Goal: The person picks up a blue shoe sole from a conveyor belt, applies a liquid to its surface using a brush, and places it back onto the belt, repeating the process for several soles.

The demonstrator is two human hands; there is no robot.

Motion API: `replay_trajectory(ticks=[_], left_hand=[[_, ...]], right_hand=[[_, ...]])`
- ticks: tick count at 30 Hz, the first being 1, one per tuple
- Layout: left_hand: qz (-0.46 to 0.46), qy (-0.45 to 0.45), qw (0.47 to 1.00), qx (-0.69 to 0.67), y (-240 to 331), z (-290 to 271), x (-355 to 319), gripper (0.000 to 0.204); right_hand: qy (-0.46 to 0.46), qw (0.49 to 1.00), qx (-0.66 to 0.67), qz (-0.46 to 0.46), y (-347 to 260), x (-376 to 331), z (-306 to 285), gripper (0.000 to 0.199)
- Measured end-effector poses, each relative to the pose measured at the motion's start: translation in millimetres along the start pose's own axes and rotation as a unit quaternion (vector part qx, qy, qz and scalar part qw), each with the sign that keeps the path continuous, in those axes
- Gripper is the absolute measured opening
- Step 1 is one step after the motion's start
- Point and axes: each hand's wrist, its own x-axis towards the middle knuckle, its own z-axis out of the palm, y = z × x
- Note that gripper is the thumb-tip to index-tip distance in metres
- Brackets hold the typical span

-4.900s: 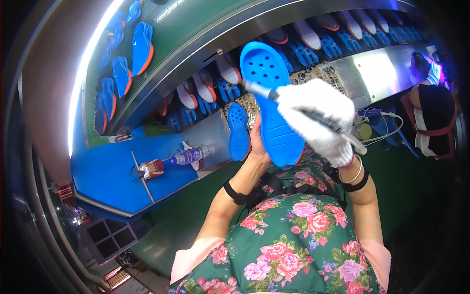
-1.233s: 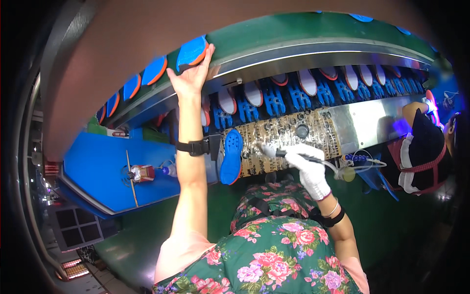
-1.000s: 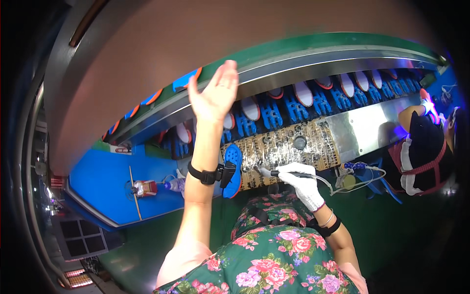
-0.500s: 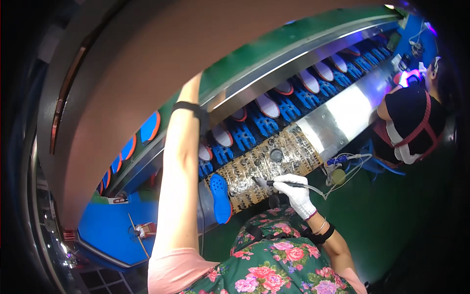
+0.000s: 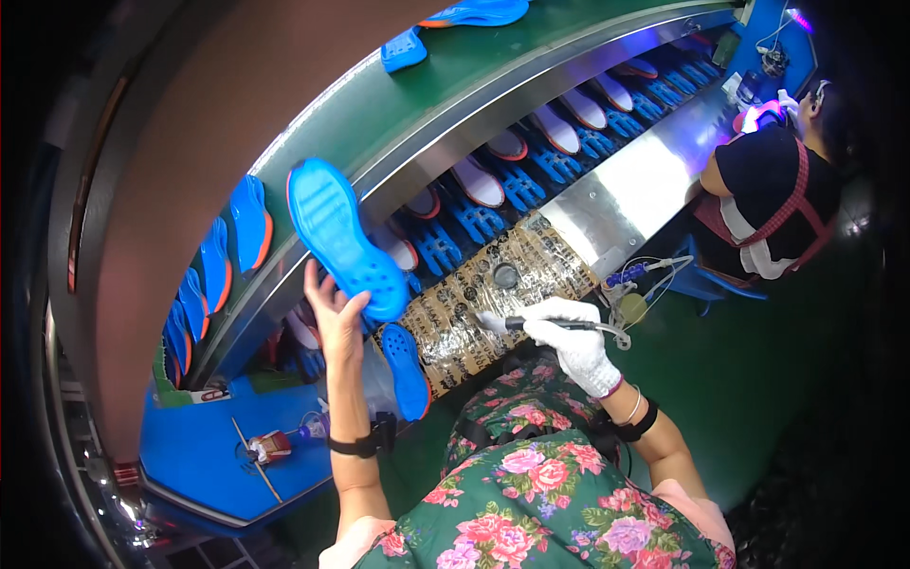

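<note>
My bare left hand (image 5: 338, 318) grips a blue shoe sole (image 5: 332, 223) with an orange-red edge by its lower, perforated end, tilted up over the bench. Below it, a second blue shoe sole (image 5: 406, 370) with holes lies at the left end of a work surface (image 5: 445, 327) wrapped in brown paper and clear film. My right hand (image 5: 573, 346), in a white knitted glove, is closed round a black-handled brush (image 5: 545, 324) with pale bristles. A thin clear tube runs from the brush's rear end. The bristles are just above or on the wrapped surface; which, I cannot tell.
Blue soles (image 5: 216, 261) stand on the green belt (image 5: 322, 123) at left. Beyond the bench, white-topped soles (image 5: 479, 180) sit beside blue racks (image 5: 521, 188). A co-worker (image 5: 777, 190) sits at far right. Cables (image 5: 654, 275) hang near a blue stool (image 5: 706, 275).
My left hand has come back from under the overhead housing with a blue sole in it. My right hand keeps hold of the brush. The view has shifted slightly.
</note>
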Motion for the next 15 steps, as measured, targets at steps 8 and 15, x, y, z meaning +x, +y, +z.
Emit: replay_trajectory(ticks=[8, 15], left_hand=[[-0.278, -0.093, 0.920, -0.261, -64, 6, -29, 0.059], [-0.157, -0.149, 0.923, -0.318, -44, 65, -103, 0.088]], right_hand=[[-0.033, 0.990, -0.048, -0.129, -60, 20, 53, 0.016], [-0.078, 0.925, -0.210, -0.308, -64, 41, 72, 0.015]])
